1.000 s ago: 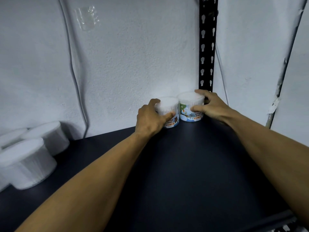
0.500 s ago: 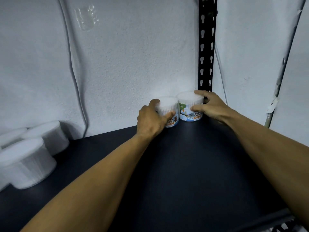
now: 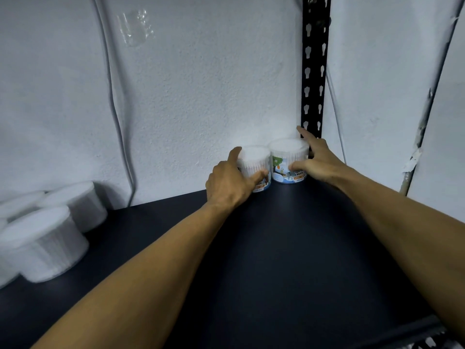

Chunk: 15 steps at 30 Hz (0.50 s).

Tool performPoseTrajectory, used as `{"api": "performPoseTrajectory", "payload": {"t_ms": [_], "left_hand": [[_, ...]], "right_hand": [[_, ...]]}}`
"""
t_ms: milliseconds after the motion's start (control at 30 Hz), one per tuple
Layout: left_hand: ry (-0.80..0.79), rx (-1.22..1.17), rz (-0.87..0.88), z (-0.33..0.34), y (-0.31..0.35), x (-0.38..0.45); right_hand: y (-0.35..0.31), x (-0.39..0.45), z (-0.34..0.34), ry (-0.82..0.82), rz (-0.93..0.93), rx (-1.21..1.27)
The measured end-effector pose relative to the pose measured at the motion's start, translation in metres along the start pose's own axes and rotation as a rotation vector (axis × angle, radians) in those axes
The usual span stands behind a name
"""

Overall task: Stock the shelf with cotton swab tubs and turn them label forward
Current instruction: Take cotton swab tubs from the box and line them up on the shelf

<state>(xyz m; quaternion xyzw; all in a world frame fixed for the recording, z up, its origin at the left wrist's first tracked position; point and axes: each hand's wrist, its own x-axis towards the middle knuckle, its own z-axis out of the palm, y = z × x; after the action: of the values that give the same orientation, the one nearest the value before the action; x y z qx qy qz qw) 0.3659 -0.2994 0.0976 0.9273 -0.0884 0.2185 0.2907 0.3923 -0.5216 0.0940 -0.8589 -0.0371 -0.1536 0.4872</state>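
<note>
1. Far left of the dark shelf [image 3: 289, 260]: a cluster of plain white tubs [image 3: 42, 243], upright, touching one another, no label showing on the sides that face the camera. One sits closer to the wall [image 3: 176, 96] behind the others.
2. A thin cable [image 3: 118, 117] runs down the white wall just right of that cluster; a patch of clear tape [image 3: 134, 27] is stuck higher up.
3. Left hand [image 3: 230, 183]: grip closed round the left tub [image 3: 254, 163], thumb across its front, a finger up at the rim on its left side. Only a strip of label shows at the bottom right of this tub, orange and brown; the rest of the front shows bare swabs.
4. Left tub stands upright on the shelf at the back wall, touching the right tub [image 3: 288, 159].
5. Right tub stands in the back corner, beside the black slotted post [image 3: 313, 79]. Its label faces forward: green tree, blue ground, part of the lettering hidden by the thumb.
6. Right hand [image 3: 318, 161]: grip spread wide, thumb pressed on the label, fingers mostly straight, the forefinger lifted above the lid towards the post.
</note>
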Motion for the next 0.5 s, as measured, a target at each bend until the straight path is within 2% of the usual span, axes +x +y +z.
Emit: {"api": "performPoseTrajectory", "payload": {"t_ms": [133,267,400,500], "left_hand": [[0.018,0.035,-0.045,-0.014,0.002,-0.002],[0.047,0.128,0.017,-0.041,-0.001,-0.015],[0.064,0.24,0.171,-0.09,-0.019,-0.04],[0.045,0.323,0.236,-0.139,-0.044,-0.064]], "right_hand": [[-0.008,-0.009,0.0,0.061,0.001,-0.111],[-0.026,-0.034,0.001,0.192,0.018,-0.298],[-0.061,-0.068,0.019,0.405,-0.106,-0.42],[-0.097,-0.091,0.053,0.396,-0.223,-0.425]]}}
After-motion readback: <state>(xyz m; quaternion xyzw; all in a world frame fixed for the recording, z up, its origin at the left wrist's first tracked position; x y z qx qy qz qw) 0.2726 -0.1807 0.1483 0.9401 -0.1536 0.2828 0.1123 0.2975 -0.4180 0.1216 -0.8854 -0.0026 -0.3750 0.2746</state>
